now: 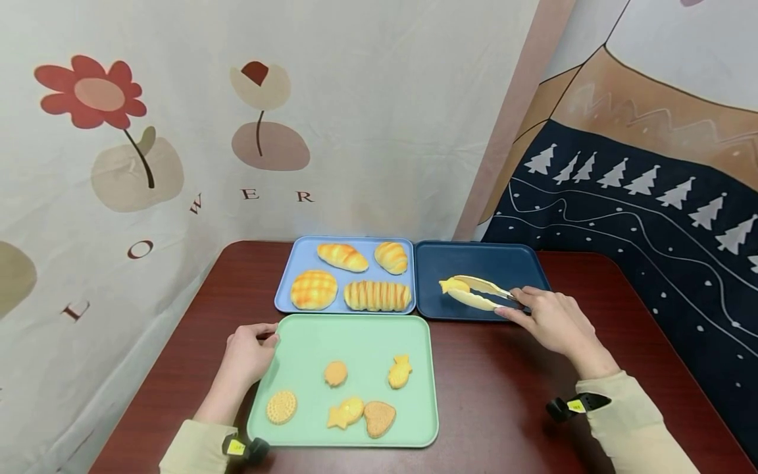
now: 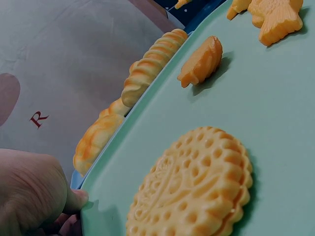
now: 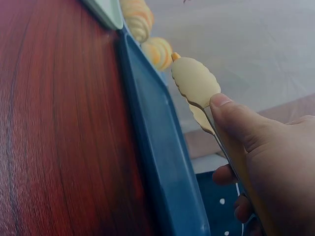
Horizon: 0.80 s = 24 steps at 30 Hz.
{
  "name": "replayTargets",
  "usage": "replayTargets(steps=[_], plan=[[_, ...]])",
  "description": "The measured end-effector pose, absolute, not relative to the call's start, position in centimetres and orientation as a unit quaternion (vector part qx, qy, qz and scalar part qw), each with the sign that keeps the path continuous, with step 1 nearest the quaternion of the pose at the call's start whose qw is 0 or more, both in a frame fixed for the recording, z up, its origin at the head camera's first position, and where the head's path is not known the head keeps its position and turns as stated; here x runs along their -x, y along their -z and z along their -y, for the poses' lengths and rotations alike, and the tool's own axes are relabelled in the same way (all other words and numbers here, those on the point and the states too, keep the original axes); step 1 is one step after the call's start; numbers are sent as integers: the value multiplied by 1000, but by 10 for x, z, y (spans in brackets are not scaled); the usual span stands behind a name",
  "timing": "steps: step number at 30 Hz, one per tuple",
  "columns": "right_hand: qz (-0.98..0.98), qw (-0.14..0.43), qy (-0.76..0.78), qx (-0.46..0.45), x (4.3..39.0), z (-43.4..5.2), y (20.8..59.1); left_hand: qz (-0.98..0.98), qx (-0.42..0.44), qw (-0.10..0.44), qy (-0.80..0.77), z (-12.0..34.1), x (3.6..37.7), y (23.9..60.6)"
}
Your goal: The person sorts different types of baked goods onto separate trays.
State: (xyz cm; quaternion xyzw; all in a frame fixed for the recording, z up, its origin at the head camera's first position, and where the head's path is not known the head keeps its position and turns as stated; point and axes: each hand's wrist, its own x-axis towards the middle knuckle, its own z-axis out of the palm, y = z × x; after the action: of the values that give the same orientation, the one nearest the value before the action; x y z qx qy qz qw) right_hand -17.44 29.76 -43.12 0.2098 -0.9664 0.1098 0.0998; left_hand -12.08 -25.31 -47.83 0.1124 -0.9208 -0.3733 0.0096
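The dark red bench (image 1: 503, 395) carries three trays. The green tray (image 1: 355, 342) is the nearest, and the left hand (image 1: 249, 355) holds its far left corner, thumb on the rim and fingers curled under the edge. To the right of that hand lie five small biscuits: a round patterned biscuit (image 1: 281, 407), a heart biscuit (image 1: 379, 418), a star biscuit (image 1: 346, 412), a fish biscuit (image 1: 400, 371) and a small round biscuit (image 1: 335, 373). Beyond the left hand sits the light blue tray (image 1: 284, 299) with four glossy golden bread rolls (image 1: 377, 295).

The dark blue tray (image 1: 521, 263) lies just ahead of the right hand (image 1: 547, 319). That hand grips the handle end of the pale yellow tongs (image 1: 474, 291), thumb pressed along the upper arm. The tongs have scalloped, leaf-shaped tips, which point left, away from the hand, over the dark blue tray; they seem slightly parted, though the wrist view shows only one tip clearly.
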Motion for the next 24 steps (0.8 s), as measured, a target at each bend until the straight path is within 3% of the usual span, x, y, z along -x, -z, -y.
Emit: replayTargets(steps=[14,24], plan=[[975,53,-107,-186,182,-308,445,920,-119,9,374,251,119,477],[975,51,-103,-193,184,-310,450,920,-114,11,374,252,120,478]])
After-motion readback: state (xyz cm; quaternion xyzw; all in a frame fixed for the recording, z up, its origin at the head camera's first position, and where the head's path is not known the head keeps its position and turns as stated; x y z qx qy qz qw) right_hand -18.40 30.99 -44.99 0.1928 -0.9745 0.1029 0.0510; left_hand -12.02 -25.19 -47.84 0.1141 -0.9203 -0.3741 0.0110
